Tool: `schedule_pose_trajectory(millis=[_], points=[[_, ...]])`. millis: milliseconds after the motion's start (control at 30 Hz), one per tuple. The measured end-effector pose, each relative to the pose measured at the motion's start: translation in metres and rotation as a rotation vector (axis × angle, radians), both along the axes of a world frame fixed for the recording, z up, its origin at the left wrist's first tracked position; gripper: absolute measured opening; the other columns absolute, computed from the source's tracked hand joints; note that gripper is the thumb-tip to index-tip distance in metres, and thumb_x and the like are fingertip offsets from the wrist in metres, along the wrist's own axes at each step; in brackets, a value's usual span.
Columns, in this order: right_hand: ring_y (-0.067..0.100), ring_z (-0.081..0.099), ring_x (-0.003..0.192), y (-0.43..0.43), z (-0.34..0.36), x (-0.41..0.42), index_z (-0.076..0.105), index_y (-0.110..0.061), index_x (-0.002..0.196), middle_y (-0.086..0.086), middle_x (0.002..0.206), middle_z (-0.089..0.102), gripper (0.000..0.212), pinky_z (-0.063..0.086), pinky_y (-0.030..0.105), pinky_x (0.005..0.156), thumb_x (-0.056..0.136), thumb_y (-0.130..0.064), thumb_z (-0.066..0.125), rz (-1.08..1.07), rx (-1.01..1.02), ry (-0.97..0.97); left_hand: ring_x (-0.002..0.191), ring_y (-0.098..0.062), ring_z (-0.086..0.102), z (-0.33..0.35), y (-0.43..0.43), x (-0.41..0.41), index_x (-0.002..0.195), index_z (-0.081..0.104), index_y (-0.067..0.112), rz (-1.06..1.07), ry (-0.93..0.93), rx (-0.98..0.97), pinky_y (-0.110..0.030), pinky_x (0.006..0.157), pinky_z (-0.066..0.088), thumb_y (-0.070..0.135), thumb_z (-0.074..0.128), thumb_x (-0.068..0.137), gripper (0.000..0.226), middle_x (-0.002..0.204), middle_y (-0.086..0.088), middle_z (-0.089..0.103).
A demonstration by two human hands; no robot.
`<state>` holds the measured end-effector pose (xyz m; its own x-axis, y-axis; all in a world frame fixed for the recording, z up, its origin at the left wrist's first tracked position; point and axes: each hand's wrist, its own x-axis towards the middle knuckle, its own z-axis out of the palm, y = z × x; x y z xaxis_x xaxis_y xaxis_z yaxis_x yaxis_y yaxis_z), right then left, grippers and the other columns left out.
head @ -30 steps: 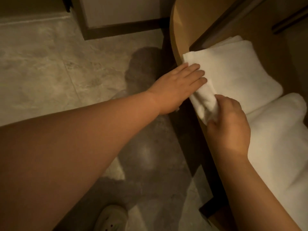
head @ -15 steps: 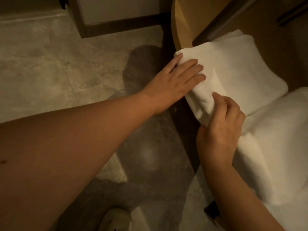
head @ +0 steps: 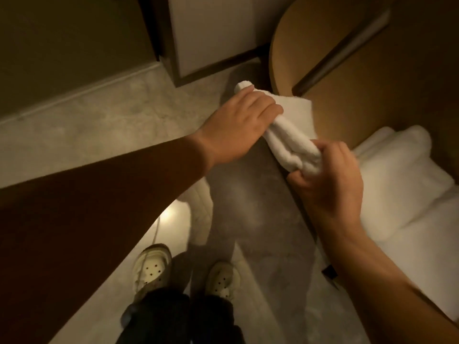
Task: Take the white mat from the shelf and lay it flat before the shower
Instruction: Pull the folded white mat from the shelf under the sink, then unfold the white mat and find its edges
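Note:
The white mat [head: 290,142] is folded into a thick bundle and held in the air just off the rounded front edge of the wooden shelf [head: 347,100]. My left hand [head: 238,125] grips its far end from above, fingers curled over the cloth. My right hand [head: 330,184] clutches its near end, the fabric bunched in the fist. One flat corner of the mat still overlaps the shelf edge.
More folded white towels [head: 402,184] lie on the shelf at the right. A dark-framed door or panel [head: 206,40] stands at the back. The floor is grey stone tile [head: 87,125]. My two light shoes [head: 151,266] are at the bottom.
The mat has come off the shelf toward the left, now bunched between both hands. The camera has tilted down, bringing my shoes and legs into view.

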<state>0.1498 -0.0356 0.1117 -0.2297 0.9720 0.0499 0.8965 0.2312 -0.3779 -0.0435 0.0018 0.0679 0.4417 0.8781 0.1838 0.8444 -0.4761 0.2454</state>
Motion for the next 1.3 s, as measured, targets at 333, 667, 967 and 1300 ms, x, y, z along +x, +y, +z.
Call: schedule_pose_trajectory(millis=[333,667,967,1300], points=[[-0.006,0.045,0.090,-0.058,0.204,-0.100,0.057,-0.014,0.115,-0.006,0.100,0.057,0.045,0.034,-0.001,0.079,0.075,-0.023,0.074,0.202,-0.137,0.277,0.111,-0.033,0.051,0.231,-0.116,-0.107,0.127,0.052,0.006,0.331,-0.199,-0.161,-0.036,0.102,0.031,0.013,0.050,0.085,0.042,0.120,-0.018,0.057],[0.016,0.056,0.098,-0.137,0.454,-0.121,0.057,-0.008,0.120,0.011,0.110,0.063,0.048,0.033,0.012,0.082,0.076,-0.020,0.074,0.480,-0.086,0.306,0.109,-0.023,0.044,0.488,-0.249,-0.121,0.127,0.047,0.010,0.550,-0.120,0.067,-0.033,0.111,0.017,0.018,0.036,0.087,0.042,0.115,-0.011,0.055],[-0.002,0.042,0.099,-0.204,0.567,-0.107,0.053,-0.016,0.120,0.004,0.115,0.059,0.047,0.033,-0.001,0.079,0.080,-0.040,0.055,0.628,0.080,0.352,0.115,-0.016,0.041,0.598,-0.328,-0.110,0.129,0.043,0.024,0.680,-0.062,0.156,-0.028,0.107,0.014,0.012,0.064,0.083,0.052,0.124,0.000,0.053],[-0.006,0.042,0.105,-0.337,0.611,-0.088,0.047,-0.037,0.121,-0.015,0.119,0.051,0.037,0.032,0.004,0.083,0.087,-0.029,0.060,0.641,0.129,0.324,0.087,-0.003,0.037,0.643,-0.438,-0.104,0.101,0.038,0.040,0.702,-0.277,0.164,-0.018,0.076,0.033,0.015,0.061,0.086,0.037,0.100,0.011,0.049]])
